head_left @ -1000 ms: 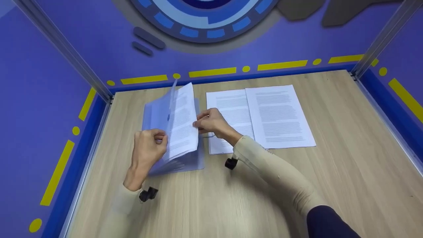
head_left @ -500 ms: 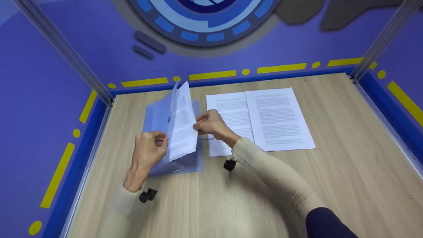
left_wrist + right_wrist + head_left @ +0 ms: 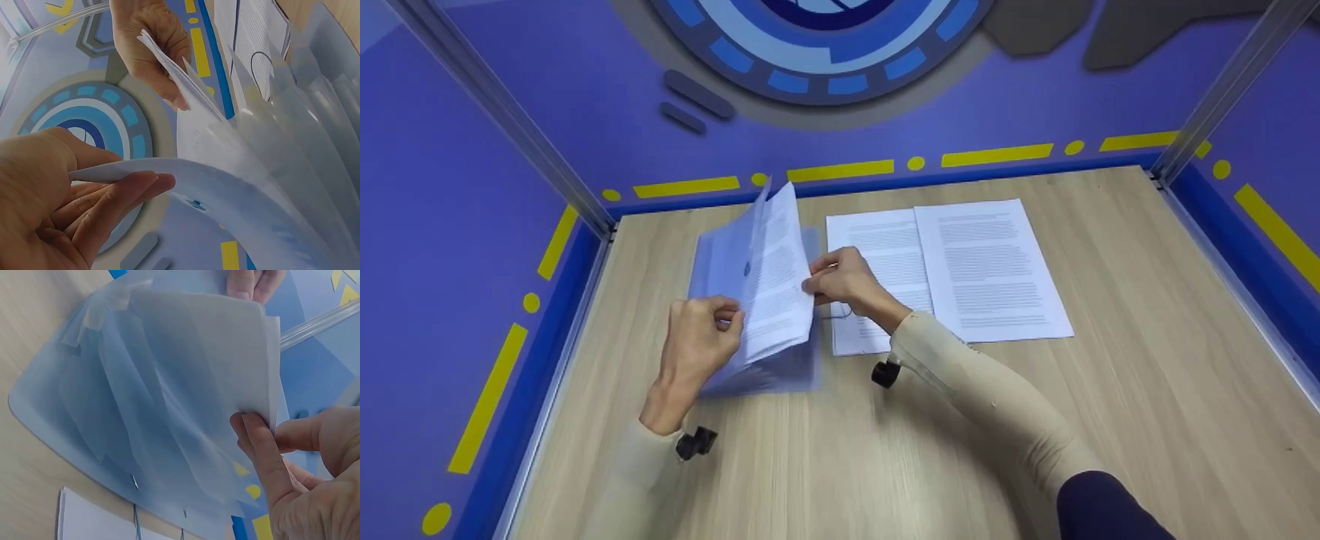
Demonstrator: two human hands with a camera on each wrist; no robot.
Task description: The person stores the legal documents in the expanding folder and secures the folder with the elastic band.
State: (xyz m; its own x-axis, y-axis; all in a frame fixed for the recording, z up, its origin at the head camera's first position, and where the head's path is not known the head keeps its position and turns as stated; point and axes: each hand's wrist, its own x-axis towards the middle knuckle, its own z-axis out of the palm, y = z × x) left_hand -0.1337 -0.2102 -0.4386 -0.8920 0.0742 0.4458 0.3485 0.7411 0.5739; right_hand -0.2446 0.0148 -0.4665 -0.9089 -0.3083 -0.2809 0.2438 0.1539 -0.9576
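A translucent blue expanding file folder (image 3: 721, 259) stands partly open on the left of the table. My left hand (image 3: 697, 337) pinches its cover flap (image 3: 225, 188) between thumb and fingers; a small snap shows on the flap in the left wrist view. With thumb and fingertips, my right hand (image 3: 847, 281) pinches the outer edge of a thin stack of printed sheets (image 3: 780, 274) standing tilted in the folder. In the right wrist view, several clear divider pockets (image 3: 163, 405) fan out beside the stack. A thin elastic cord (image 3: 838, 316) loops from the folder's right side.
Right of the folder lie two printed paper piles: the left pile (image 3: 870, 225), partly under my right forearm, and the right pile (image 3: 990, 270), which overlaps it. The wooden table (image 3: 825, 465) is bounded by blue panels (image 3: 990, 97) at the back and sides.
Both hands keep their grips. The folder and the sheets in it have shifted very slightly to the right; the paper piles lie as before.
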